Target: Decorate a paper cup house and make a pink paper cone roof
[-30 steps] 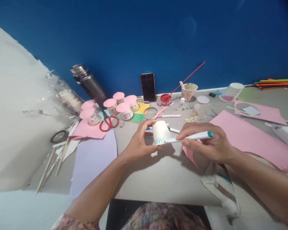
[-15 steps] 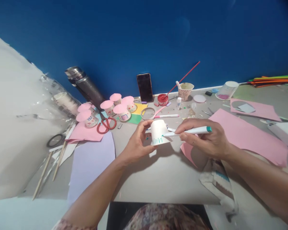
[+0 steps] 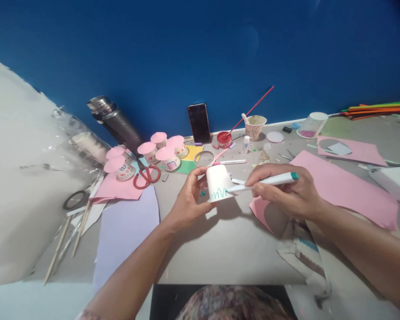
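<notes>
Upside down above the table, a white paper cup [image 3: 219, 180] is gripped at its left side by my left hand [image 3: 190, 195]. Green zigzag strokes run along its lower rim. My right hand [image 3: 282, 189] is closed round a white marker [image 3: 275, 179] with a green end, its tip touching the cup at the right end of the strokes. Several decorated cups with pink paper discs [image 3: 167, 154] on top stand to the left of my left hand. Red-handled scissors [image 3: 147, 176] lie near them, on pink paper.
A dark flask [image 3: 116, 120] and a phone [image 3: 199, 123] lean on the blue wall. Behind my hands are a red paint pot [image 3: 224, 139] and a patterned cup [image 3: 255, 127]. Lilac paper [image 3: 128, 235] lies left, a cut pink sheet [image 3: 346, 191] right, with a cloth [image 3: 302, 249] nearer me.
The green strokes on the cup have grown a little to the right. The marker tilts slightly differently in my right hand, and the whole view has shifted slightly.
</notes>
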Demonstrator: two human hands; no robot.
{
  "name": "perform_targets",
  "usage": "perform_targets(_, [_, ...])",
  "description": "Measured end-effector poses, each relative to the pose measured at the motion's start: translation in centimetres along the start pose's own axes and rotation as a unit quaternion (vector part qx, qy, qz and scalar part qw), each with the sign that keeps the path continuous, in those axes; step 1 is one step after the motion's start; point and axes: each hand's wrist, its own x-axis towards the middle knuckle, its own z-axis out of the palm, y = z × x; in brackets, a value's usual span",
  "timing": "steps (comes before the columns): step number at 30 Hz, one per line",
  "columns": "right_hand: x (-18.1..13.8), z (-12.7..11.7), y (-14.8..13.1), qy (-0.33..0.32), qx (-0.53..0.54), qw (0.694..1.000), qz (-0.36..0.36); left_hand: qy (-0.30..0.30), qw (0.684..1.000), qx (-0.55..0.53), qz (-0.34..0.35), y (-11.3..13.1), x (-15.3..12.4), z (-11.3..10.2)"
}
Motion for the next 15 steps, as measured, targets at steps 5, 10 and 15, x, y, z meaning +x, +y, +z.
perform_targets(5, [0.02,-0.11,0.04,-0.015,0.018,1.0,0.015,-0.006,1.0,-0.012,0.002,-0.5,0.02,-0.08])
perform_targets(10, [0.07,-0.16,-0.03,0.019,0.034,0.999,0.028,0.011,1.0,-0.016,-0.01,-0.91,-0.02,-0.18])
perform_targets(15, [0.04,-0.14,-0.05,-0.003,0.062,0.998,0.032,0.013,1.0,-0.022,-0.011,-1.11,-0.06,-0.13])
